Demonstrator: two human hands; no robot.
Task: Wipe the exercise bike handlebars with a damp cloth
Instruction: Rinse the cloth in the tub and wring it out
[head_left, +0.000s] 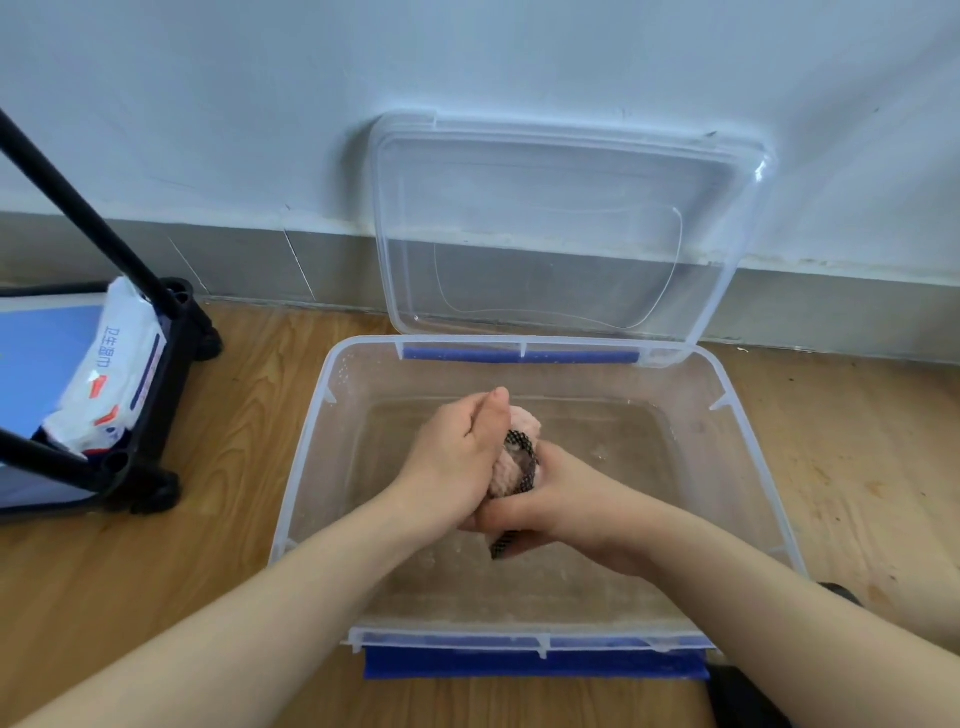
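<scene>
Wrung the pink cloth (511, 457) over the water-filled clear plastic tub (748, 415) — left hand (457, 462) and right hand (540, 501) both clenched tight around it — yet risked drips on the wooden floor (234, 467) if under-squeezed.

I see 2 bare forearms coming in from 6 o'clock, no sleeves, no watch, no rings or gloves. My left hand (457, 457) and right hand (558, 496) show short, unpainted nails where fingertips are visible.
</scene>
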